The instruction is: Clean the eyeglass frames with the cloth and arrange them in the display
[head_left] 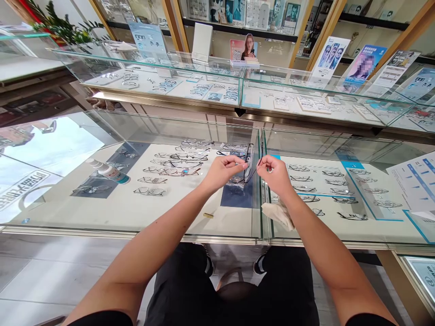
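A pair of thin black-framed glasses [250, 162] is held up over the glass display counter [170, 222], between both hands. My left hand [222, 170] pinches the frame's left side with thumb and forefinger. My right hand [276, 174] pinches the right side by the temple. A crumpled beige cloth [277, 213] lies on the counter just below my right wrist. Inside the case under the glass lie rows of several glasses [176, 164] on white and blue trays.
A white spray bottle [108, 171] lies on the counter at the left. A small brass-coloured piece [208, 215] rests on the glass near my left forearm. A leaflet [416, 180] lies at the right. A second display counter [238, 86] with posters stands behind.
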Motion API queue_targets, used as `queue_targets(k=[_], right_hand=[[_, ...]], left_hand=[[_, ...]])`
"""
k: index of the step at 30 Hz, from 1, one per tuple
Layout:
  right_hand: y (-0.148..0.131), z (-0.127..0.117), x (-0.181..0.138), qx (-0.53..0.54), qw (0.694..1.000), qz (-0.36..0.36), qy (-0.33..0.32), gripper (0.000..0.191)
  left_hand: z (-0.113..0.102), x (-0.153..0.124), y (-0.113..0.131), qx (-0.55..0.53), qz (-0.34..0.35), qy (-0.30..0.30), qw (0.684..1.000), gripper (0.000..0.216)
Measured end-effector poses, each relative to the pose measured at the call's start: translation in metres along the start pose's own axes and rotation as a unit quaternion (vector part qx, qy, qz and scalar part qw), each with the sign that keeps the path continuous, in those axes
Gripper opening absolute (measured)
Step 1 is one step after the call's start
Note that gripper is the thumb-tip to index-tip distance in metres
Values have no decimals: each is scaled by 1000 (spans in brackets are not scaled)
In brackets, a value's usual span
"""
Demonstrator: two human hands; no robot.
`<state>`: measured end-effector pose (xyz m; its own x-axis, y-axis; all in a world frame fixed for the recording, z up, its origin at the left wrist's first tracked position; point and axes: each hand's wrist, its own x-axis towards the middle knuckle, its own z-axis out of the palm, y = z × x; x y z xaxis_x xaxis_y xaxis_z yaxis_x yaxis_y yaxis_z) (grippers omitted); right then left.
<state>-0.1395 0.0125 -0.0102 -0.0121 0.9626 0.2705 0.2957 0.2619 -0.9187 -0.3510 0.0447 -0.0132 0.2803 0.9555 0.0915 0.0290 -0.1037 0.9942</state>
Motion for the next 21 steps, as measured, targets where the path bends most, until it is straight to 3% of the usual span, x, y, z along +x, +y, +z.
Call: queue_targets(k=[7,14,21], right_hand=[[1,-11,9,73,992,83,54,7],[3,-11,13,109,978,148,97,13],[4,-19,11,48,980,191,17,31]], left_hand=[[-14,8,-2,-22,3,92,995,35],[-12,13,-6,-101,5,131,986,37],[-8,13,-12,-110,63,126,984,42]])
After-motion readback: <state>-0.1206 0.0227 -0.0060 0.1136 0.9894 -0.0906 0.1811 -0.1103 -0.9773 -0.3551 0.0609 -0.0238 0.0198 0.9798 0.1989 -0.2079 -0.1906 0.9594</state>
